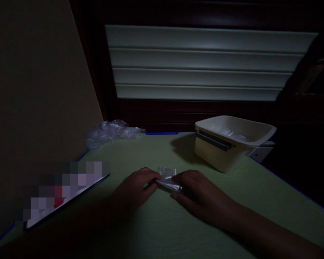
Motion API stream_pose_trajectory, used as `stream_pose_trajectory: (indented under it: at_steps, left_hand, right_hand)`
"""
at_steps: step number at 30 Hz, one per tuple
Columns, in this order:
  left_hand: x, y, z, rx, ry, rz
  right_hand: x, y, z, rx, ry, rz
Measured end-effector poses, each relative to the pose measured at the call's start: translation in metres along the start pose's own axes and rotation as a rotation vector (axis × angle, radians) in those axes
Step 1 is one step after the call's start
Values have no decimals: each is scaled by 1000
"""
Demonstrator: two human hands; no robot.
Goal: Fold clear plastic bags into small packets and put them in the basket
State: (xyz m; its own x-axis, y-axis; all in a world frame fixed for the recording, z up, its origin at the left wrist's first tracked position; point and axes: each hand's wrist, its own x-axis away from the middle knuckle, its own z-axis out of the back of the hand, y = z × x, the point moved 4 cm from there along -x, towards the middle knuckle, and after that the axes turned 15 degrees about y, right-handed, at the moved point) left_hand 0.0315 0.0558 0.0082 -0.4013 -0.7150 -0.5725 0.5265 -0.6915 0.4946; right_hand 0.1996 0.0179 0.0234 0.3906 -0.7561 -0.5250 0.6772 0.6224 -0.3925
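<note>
In the dim head view, a small clear plastic packet point(169, 184) lies between my two hands above the green table. My left hand point(137, 187) pinches its left edge between thumb and fingers. On the other side, my right hand point(196, 192) has its fingertips on the packet's right end, with the thumb below and the fingers curled over it. The packet's upper part sticks up beyond my fingertips and looks crinkled. What is inside it is too dark to tell.
A cream bin point(218, 156) holding clear plastic stands at the back right of the green table point(156, 151). Crumpled clear plastic bags point(112, 133) lie at the back left against the wall. A flat, dark-edged, partly pixelated object point(70, 198) is at the left.
</note>
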Motion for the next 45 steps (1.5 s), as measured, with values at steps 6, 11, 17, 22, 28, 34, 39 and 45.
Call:
stream_pose_trajectory:
  at_steps: [6, 11, 17, 22, 28, 34, 39, 45]
  left_hand:
    - [-2, -5, 2, 57, 20, 171]
    - [-3, -6, 2, 78, -12, 310]
    - [-1, -1, 1, 2, 3, 258]
    - [1, 2, 2, -77, 21, 181]
    - [3, 5, 0, -155, 24, 51]
    - [3, 12, 4, -483, 8, -118]
    - [3, 7, 3, -451, -65, -93]
    - [4, 2, -2, -295, -85, -97]
  right_hand:
    - [-1, 3, -2, -110, 23, -188]
    - [1, 8, -6, -276, 62, -284]
    - [-1, 2, -1, -196, 76, -218]
    - [-2, -6, 2, -175, 91, -62]
    - [2, -16, -7, -12, -60, 119]
    - [4, -18, -8, 20, -77, 160]
    - [3, -16, -6, -84, -67, 62]
    - [1, -6, -3, -197, 7, -169]
